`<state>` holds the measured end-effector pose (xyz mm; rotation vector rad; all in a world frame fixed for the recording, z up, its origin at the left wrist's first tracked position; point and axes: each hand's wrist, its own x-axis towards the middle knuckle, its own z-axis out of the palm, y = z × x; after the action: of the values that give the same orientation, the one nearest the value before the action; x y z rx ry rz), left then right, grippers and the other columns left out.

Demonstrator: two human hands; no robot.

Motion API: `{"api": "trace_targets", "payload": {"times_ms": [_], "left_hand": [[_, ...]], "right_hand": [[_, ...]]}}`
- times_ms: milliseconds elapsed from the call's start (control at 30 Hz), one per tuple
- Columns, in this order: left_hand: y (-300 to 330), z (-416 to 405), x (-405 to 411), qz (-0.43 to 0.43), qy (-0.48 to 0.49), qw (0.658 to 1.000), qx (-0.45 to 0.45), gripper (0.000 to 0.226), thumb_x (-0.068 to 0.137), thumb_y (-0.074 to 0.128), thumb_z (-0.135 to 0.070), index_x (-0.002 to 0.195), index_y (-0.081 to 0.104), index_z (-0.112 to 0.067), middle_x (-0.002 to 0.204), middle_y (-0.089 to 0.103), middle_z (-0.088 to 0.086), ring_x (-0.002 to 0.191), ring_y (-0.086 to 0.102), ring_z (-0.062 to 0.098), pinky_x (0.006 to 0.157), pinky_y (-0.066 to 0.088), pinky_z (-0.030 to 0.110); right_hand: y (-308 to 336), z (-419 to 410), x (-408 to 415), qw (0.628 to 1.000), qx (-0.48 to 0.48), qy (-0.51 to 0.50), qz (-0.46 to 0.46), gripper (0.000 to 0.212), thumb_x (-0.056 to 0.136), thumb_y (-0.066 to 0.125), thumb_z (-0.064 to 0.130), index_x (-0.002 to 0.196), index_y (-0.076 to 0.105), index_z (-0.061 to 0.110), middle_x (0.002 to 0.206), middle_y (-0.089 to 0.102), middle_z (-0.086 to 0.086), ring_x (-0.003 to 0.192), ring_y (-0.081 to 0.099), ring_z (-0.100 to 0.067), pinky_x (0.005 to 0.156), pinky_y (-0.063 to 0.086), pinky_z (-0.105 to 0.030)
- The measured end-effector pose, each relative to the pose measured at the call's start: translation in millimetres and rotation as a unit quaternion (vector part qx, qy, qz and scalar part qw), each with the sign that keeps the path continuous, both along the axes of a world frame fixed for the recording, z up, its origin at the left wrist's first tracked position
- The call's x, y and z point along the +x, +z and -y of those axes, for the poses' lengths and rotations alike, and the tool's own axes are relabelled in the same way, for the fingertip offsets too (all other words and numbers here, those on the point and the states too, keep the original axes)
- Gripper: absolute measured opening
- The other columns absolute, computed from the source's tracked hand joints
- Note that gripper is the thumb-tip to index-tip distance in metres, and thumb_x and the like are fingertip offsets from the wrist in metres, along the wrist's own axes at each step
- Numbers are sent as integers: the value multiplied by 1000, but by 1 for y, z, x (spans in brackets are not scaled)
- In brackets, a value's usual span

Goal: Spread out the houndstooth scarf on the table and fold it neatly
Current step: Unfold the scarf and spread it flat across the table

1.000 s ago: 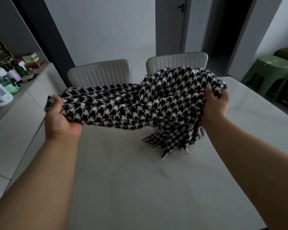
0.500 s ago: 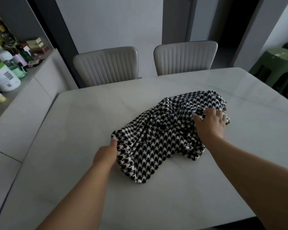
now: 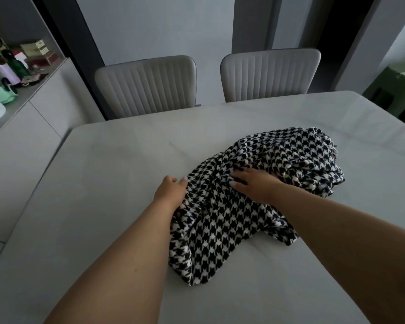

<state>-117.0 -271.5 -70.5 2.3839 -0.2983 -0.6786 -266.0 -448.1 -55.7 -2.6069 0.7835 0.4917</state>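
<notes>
Brightness: dim, grey and flat all over; the room I stand in looks unlit.
Light source: soft daylight from the far right, brightening the wall there.
Glare: a pale sheen on the table (image 3: 278, 113) along its far edge, no hard hotspots.
Shadows: weak and soft under my scarf (image 3: 255, 183); the doorway at the far right is nearly black.
Blur: slight softness on my left hand (image 3: 171, 191) and right hand (image 3: 255, 183); the shelf clutter (image 3: 12, 73) at the far left is smeared.
Distortion: wide-angle bend, walls and door frames lean outward, my forearms swell at the near edge.
Colour: muted, little contrast besides the scarf's check.
</notes>
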Motion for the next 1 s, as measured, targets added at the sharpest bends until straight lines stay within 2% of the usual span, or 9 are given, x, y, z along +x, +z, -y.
{"api": "trace_targets", "payload": {"times_ms": [100,200,333,500,567,667,733,867,1000], "left_hand": [[-15,10,-8,-79,10,997,-4,80,85,54,-62,139,42,-4,141,48,12,121,51,29,97,40,33],[-21,14,-14,-125,-13,992,-24,60,85,61,-56,115,62,-5,115,62,7,93,57,20,83,43,23],[-9,3,-14,-58,67,981,-170,32,86,67,-41,64,56,-21,81,61,0,84,57,15,78,43,25],[25,-36,26,181,267,928,-186,45,93,58,-37,69,60,1,79,62,30,75,58,38,68,42,38],[36,-45,36,204,325,904,-187,45,92,58,-39,69,61,0,79,64,29,76,61,39,69,45,40],[38,-45,30,174,289,928,-158,40,90,60,-37,73,65,-1,74,63,17,75,62,32,73,49,39],[35,-44,16,119,241,953,-138,38,88,65,-35,79,69,1,75,61,12,77,60,26,76,48,38],[37,-55,5,80,181,967,-163,28,84,70,-37,66,67,-15,75,65,8,75,59,22,73,44,32],[38,-72,22,67,266,934,-228,55,63,74,-62,73,64,-9,83,65,12,78,63,29,75,51,42]], "right_hand": [[-4,6,-7,1000,-5,-22,-7,60,94,22,62,148,22,33,139,51,-7,120,52,-28,90,46,-38],[-2,17,-2,997,-20,-72,30,60,98,22,53,150,-2,34,113,63,-11,89,62,-27,66,49,-34],[1,31,2,993,-46,-80,-70,53,102,16,41,148,27,18,136,48,-19,113,53,-34,85,48,-41],[21,58,-18,974,-71,-214,-20,89,92,3,63,119,57,-3,110,61,-24,99,58,-33,77,43,-37],[29,67,-18,970,-68,-233,32,81,93,9,63,131,48,3,117,57,-25,106,55,-36,77,42,-37],[34,53,-13,976,-71,-167,120,58,97,25,55,146,27,23,144,39,-20,127,43,-38,96,42,-45],[27,42,-15,979,-42,-137,148,57,94,33,59,140,37,26,136,48,-15,121,49,-32,93,43,-40],[-4,30,-34,998,-49,16,-34,37,93,50,40,112,61,9,117,62,-12,109,56,-26,84,43,-27],[-13,26,-51,996,-82,26,-3,24,87,58,28,105,64,14,112,61,-9,108,56,-27,85,46,-30]]}}
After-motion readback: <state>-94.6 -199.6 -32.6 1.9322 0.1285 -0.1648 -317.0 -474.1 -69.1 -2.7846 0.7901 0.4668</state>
